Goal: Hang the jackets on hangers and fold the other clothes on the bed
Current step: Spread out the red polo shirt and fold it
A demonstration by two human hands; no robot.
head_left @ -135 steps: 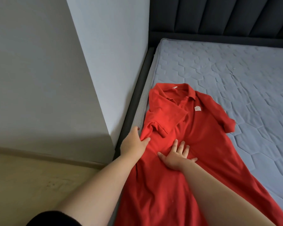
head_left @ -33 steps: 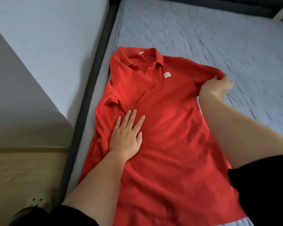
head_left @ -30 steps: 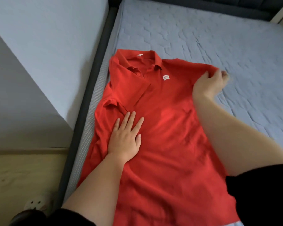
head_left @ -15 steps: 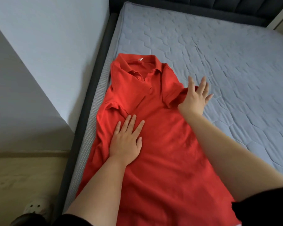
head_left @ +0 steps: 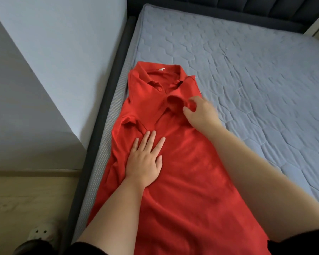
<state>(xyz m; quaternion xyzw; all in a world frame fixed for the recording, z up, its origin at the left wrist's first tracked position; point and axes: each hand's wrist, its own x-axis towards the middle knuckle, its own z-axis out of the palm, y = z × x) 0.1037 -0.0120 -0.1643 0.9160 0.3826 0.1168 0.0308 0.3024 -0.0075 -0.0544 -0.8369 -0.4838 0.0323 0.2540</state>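
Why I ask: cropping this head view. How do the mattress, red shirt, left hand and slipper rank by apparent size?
1. mattress
2. red shirt
3. left hand
4. slipper, only partly visible, so its full size is unsure

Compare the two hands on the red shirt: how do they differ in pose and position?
The left hand lies flat with straight, spread fingers; the right hand has curled fingers. The left hand presses the body of the red polo shirt; the right hand pinches the folded-in sleeve higher up, below the collar. Both touch the shirt.
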